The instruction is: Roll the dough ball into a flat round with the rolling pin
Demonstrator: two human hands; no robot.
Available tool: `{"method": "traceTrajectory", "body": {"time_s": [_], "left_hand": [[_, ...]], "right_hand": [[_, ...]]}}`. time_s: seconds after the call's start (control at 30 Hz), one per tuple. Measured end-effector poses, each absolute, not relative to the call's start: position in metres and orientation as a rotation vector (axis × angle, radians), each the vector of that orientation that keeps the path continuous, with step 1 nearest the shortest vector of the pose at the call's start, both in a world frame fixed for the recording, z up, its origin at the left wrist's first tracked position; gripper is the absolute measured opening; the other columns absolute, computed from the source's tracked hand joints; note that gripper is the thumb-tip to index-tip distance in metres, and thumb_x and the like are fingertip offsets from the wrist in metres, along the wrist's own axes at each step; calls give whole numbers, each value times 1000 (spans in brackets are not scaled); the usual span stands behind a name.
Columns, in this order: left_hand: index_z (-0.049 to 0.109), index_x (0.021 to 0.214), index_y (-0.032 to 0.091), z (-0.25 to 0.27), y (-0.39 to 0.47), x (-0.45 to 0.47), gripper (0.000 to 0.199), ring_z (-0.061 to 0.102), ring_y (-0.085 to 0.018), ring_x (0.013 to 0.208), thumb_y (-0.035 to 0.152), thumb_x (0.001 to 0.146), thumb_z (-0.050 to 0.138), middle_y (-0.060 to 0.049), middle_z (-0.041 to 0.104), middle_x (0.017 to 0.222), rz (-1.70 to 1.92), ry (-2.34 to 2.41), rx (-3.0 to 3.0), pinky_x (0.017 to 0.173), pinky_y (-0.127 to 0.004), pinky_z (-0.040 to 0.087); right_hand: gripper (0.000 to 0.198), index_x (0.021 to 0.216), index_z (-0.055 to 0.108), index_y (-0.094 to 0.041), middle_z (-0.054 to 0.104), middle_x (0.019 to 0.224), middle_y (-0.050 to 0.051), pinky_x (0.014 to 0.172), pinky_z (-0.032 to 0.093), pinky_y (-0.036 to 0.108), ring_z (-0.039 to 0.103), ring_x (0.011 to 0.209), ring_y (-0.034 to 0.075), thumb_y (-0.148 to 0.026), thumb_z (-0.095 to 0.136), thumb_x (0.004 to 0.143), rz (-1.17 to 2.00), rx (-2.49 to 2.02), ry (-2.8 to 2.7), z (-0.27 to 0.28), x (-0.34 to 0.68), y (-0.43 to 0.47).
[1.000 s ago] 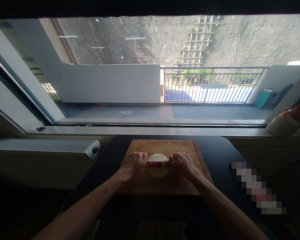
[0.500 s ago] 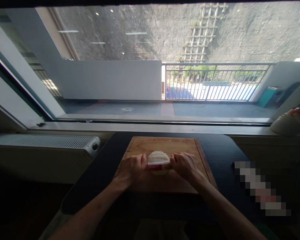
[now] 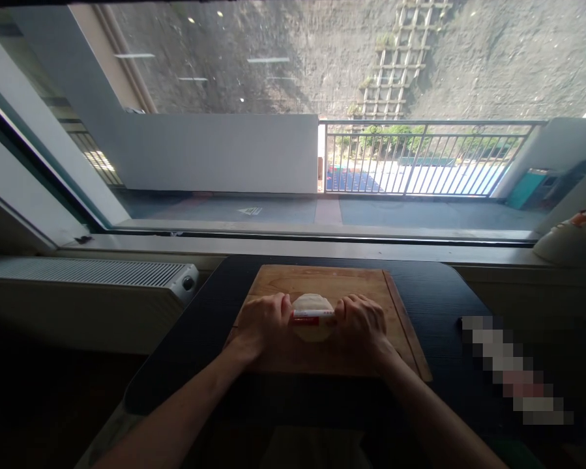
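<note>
Here's a bare left hand [image 3: 266, 319] and a bare right hand [image 3: 364, 319], slim wrists [image 3: 245, 349] running into a smooth, bare left forearm [image 3: 202, 387] and a matching bare right forearm [image 3: 429, 404], any clothing too dark to make out.

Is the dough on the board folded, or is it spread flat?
Spread flat: the dough forms a pale round on the wooden board, showing beyond both sides of the roller.

Bright window [image 3: 293, 130], white radiator [image 3: 92, 277] at left, black table [image 3: 434, 306] near sill [image 3: 302, 246]
</note>
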State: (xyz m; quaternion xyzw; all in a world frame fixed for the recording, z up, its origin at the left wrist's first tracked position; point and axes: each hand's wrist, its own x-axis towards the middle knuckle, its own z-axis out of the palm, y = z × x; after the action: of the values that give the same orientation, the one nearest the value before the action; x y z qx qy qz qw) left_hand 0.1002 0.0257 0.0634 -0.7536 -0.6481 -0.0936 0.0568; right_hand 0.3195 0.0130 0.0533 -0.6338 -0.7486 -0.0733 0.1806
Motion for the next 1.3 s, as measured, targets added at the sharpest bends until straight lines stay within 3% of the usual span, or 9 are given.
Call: {"method": "traceTrajectory", "body": {"time_s": [0.17, 0.33, 0.5, 0.7, 0.87, 1.07, 1.3], "left_hand": [[66, 78, 20, 67, 38, 98, 56, 65, -21, 75, 44, 91, 16, -7, 70, 78, -263, -1970, -2348, 68, -31, 42], [65, 83, 20, 67, 46, 101, 55, 65, -21, 77, 43, 91, 16, -7, 71, 82, -289, -1984, -2291, 70, -31, 43], [68, 79, 19, 75, 57, 102, 58, 65, -23, 79, 44, 90, 17, -10, 71, 81, -196, -2028, -2362, 72, -33, 44], [67, 83, 21, 69, 62, 104, 57, 65, -21, 79, 43, 91, 15, -8, 71, 83, -268, -2035, -2297, 74, -32, 43], [68, 74, 19, 73, 75, 100, 59, 65, -22, 78, 45, 89, 18, -10, 70, 78, -197, -2044, -2351, 71, -32, 44], [69, 85, 19, 67, 75, 103, 60, 65, -23, 83, 44, 90, 15, -10, 70, 84, -253, -2050, -2281, 77, -35, 44], [69, 81, 18, 71, 77, 103, 57, 65, -22, 81, 42, 90, 18, -10, 71, 83, -257, -2095, -2287, 73, -32, 45]], "right_hand": [[50, 65, 67, -20, 68, 66, 6, 56, 31, 26, 59, 60, 15, -37, 28, 91, -71, -1891, -2195, 60, 321, 26], [44, 72, 68, -19, 69, 77, 7, 64, 35, 25, 61, 71, 16, -31, 29, 91, -188, -1854, -2124, 58, 318, 34], [50, 66, 67, -18, 68, 68, 7, 59, 37, 24, 60, 61, 15, -37, 29, 91, -12, -1963, -2210, 62, 319, 47], [47, 74, 68, -18, 70, 79, 8, 67, 40, 26, 63, 74, 18, -30, 26, 91, -137, -1911, -2146, 60, 319, 50], [49, 71, 68, -19, 70, 75, 9, 64, 41, 27, 63, 68, 18, -37, 28, 91, 5, -1969, -2221, 66, 319, 62], [44, 79, 69, -19, 70, 84, 9, 72, 42, 28, 63, 80, 19, -30, 28, 91, -109, -1941, -2141, 57, 315, 60], [46, 75, 68, -18, 70, 79, 10, 68, 43, 28, 64, 73, 19, -34, 28, 91, -48, -1967, -2207, 62, 314, 69]]}}
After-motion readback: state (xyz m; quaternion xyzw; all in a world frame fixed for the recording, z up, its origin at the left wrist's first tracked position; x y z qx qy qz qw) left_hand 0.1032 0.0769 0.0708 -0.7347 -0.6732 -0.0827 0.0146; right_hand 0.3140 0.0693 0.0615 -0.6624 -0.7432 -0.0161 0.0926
